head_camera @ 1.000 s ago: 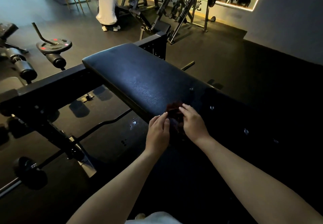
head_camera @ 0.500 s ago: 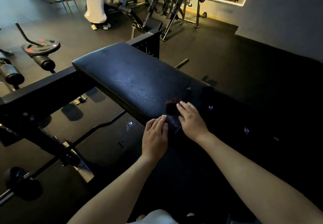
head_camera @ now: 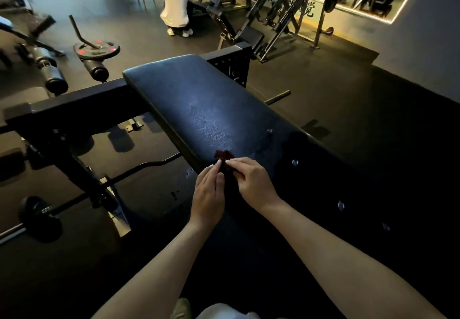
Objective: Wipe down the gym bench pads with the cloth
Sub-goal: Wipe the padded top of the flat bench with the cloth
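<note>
I note a weight plate (head_camera: 96,49) on the floor at upper left. At frame centre the left hand (head_camera: 209,194) has its fingers straight and pressed together, tips at the cloth's near edge. The dark red cloth (head_camera: 224,155) lies on the bench pad (head_camera: 199,104), showing just beyond the fingertips. The right hand (head_camera: 251,184) pinches it, fingers curled.

A single wide-angle camera is worn on the person's head. It faces forward and down, close above the near end of the bench pad (head_camera: 211,109), looking along its length toward the gym floor (head_camera: 323,77) beyond its far end.
</note>
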